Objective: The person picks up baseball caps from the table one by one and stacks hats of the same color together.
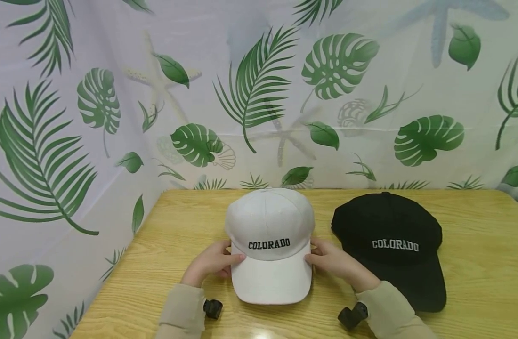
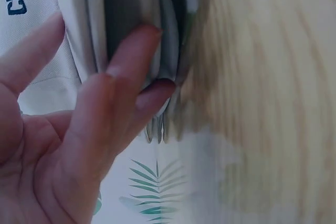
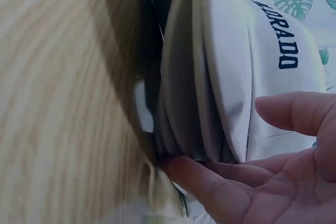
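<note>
A white baseball cap (image 1: 272, 278) with dark COLORADO lettering lies mid-table, its brim toward me. Both wrist views show several brim layers under it, so it tops a nested stack of caps. My left hand (image 1: 216, 259) holds the stack's left side where crown meets brim, the thumb on top; in the left wrist view its fingers (image 2: 134, 51) touch the layered edges. On the opposite side my right hand (image 1: 333, 261) grips likewise, its thumb (image 3: 289, 109) near the lettering and its other fingers under the edges. Just right of that hand lies a black COLORADO cap (image 1: 388, 221).
The caps stand on a light wooden table (image 1: 182, 216). Behind and to the left hangs a white cloth (image 1: 191, 84) printed with green leaves and starfish. Small black wrist cameras (image 1: 213, 309) sit on both beige sleeves (image 1: 388, 306).
</note>
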{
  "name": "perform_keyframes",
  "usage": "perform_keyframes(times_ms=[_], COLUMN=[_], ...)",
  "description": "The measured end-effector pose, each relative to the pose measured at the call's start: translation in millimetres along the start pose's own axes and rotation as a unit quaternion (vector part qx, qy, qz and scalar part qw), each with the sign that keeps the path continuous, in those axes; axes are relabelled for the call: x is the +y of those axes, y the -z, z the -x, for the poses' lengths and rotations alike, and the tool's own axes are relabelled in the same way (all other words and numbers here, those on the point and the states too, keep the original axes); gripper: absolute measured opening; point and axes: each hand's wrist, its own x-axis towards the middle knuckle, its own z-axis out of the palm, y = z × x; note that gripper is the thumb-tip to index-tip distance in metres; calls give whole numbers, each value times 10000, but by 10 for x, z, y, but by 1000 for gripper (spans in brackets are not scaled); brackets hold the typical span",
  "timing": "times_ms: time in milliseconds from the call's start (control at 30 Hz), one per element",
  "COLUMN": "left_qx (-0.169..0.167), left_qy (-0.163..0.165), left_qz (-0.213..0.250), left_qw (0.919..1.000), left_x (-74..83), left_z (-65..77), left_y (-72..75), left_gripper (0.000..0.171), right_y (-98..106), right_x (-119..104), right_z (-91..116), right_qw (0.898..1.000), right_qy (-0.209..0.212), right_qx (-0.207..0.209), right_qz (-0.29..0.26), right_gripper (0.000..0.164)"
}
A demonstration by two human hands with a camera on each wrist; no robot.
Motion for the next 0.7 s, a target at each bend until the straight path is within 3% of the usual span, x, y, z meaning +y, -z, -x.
perform_keyframes(times_ms=[200,267,333,400,533,600,633,700], left_qx=[61,108,297,653,1378,1381,1286,983], left_qy=[-4,39,53,26,-359,-741,-931,-1261], left_qz=[31,-12,-282,-722,-1723,-2090,-2261,-2572], left_qw=[10000,9999,9991,9952,9747,9653,9611,9530], left_x=[-14,-1,40,109,329,447,501,593], left_z=[-16,-7,24,76,231,312,353,422], left_y=[1,-1,5,14,15,-25,-56,-139], left_gripper=[58,60,62,63,41,32,30,32], right_y=[-29,-10,24,77,234,325,369,450], right_x=[-3,-17,-53,-107,-182,-177,-167,-143], right_z=[-1,19,64,135,317,405,446,514], right_qw=[9999,9986,9897,9650,8722,8334,8201,8080], right_qy=[-112,-48,179,496,1265,1331,1262,967], right_qx=[116,207,466,896,2001,2425,2581,2737], right_qz=[54,494,1342,2414,4280,4784,4948,5127], right_gripper=[54,52,50,46,42,45,47,52])
